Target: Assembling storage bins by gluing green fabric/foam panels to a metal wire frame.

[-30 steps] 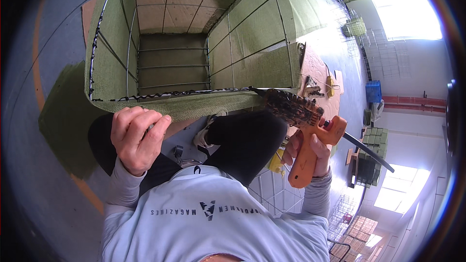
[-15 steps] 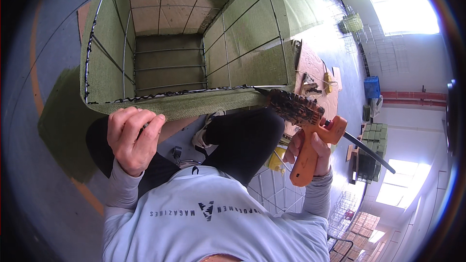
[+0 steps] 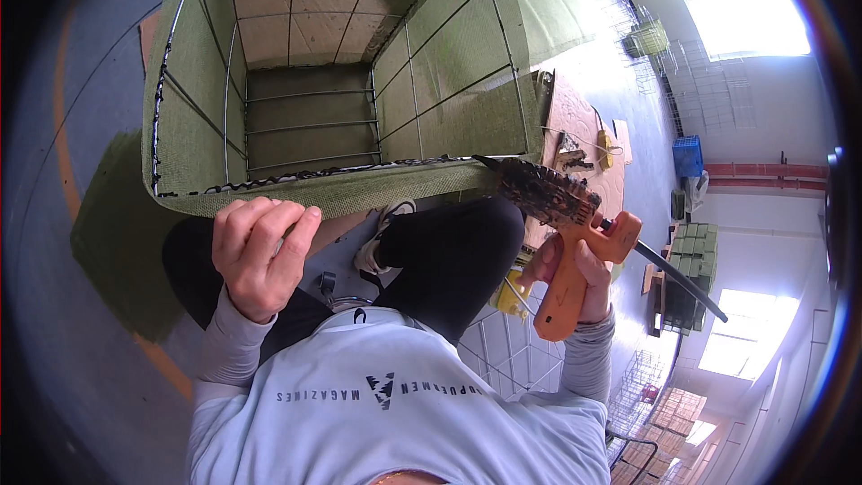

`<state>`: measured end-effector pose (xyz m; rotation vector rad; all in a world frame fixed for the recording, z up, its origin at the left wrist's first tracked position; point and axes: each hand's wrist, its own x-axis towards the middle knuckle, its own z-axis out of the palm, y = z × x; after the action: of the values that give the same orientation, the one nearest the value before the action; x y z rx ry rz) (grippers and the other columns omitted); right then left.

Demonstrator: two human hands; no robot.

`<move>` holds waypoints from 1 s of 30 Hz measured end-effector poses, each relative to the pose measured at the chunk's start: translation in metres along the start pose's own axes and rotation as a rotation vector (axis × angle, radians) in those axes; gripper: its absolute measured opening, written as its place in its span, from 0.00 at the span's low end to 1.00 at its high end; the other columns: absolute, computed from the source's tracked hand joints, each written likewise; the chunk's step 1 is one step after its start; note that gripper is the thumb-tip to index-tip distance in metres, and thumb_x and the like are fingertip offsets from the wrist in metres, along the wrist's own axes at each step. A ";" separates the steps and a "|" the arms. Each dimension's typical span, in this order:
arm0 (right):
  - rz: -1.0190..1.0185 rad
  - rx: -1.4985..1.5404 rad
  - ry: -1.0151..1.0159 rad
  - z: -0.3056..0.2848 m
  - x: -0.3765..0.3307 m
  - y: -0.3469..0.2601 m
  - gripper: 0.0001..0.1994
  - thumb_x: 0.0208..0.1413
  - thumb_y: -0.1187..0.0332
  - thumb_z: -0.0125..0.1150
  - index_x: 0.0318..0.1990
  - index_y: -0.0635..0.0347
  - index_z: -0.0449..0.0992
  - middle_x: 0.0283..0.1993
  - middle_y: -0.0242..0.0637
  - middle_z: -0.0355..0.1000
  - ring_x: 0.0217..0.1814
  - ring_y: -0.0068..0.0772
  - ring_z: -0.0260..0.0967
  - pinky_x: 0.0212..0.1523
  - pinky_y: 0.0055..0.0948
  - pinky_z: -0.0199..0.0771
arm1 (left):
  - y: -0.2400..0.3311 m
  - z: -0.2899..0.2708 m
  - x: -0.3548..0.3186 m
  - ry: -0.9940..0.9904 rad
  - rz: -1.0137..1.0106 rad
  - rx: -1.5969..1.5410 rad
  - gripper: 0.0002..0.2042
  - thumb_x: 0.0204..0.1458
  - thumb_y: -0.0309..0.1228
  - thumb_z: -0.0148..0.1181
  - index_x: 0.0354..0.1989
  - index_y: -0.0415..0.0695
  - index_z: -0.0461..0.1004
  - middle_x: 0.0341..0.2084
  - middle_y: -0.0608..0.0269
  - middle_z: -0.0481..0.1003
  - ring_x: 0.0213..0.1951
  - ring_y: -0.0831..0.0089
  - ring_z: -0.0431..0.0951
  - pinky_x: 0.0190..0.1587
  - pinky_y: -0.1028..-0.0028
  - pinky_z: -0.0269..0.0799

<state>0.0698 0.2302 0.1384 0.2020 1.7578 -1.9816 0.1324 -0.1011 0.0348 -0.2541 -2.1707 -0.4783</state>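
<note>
A wire-frame basket covered in green woven fabric [image 3: 386,194] stands in front of me, its opening facing up toward me. Along its near rim wire runs an uneven line of black glue [image 3: 269,180]. My left hand [image 3: 262,260] has its fingers curled over the fabric edge at the near left side. In my right hand [image 3: 590,283] is an orange glue gun [image 3: 564,292], its front part caked in dark glue. The gun's nozzle touches or almost touches the near rim toward the right corner. A long black glue stick [image 3: 682,280] sticks out of the gun's back.
Cardboard [image 3: 588,130] lies on the floor to the right, with glue-stained scraps and a yellow object on it. A blue crate [image 3: 688,160], stacked green baskets [image 3: 693,256] and bare wire frames stand farther right. My knees are just beneath the basket's near side.
My left hand has slid a little to the right along the fabric edge. The basket has shifted slightly left. The glue gun stays near the same part of the rim.
</note>
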 end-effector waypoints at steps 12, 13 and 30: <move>0.012 -0.032 -0.031 -0.011 -0.001 0.002 0.18 0.55 0.58 0.55 0.44 0.65 0.66 0.28 0.41 0.66 0.26 0.43 0.70 0.34 0.45 0.77 | 0.000 0.002 0.001 0.015 -0.007 -0.038 0.12 0.35 0.22 0.67 0.33 0.42 0.80 0.30 0.66 0.75 0.35 0.67 0.73 0.36 0.68 0.70; 0.009 -0.038 -0.027 -0.009 -0.002 0.002 0.18 0.54 0.58 0.56 0.43 0.64 0.66 0.28 0.40 0.65 0.26 0.42 0.69 0.33 0.45 0.76 | 0.000 0.002 0.001 0.015 -0.009 -0.044 0.12 0.35 0.22 0.67 0.32 0.42 0.80 0.30 0.66 0.74 0.35 0.68 0.73 0.36 0.68 0.70; 0.038 -0.060 -0.094 0.005 0.000 0.010 0.18 0.53 0.56 0.58 0.39 0.63 0.67 0.27 0.40 0.65 0.25 0.39 0.67 0.30 0.40 0.71 | -0.002 0.002 -0.001 0.023 -0.017 -0.064 0.12 0.34 0.21 0.67 0.32 0.42 0.80 0.30 0.66 0.75 0.35 0.67 0.73 0.35 0.69 0.70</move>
<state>0.0754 0.2247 0.1306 0.1196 1.7389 -1.8777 0.1309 -0.1015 0.0319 -0.2642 -2.1386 -0.5580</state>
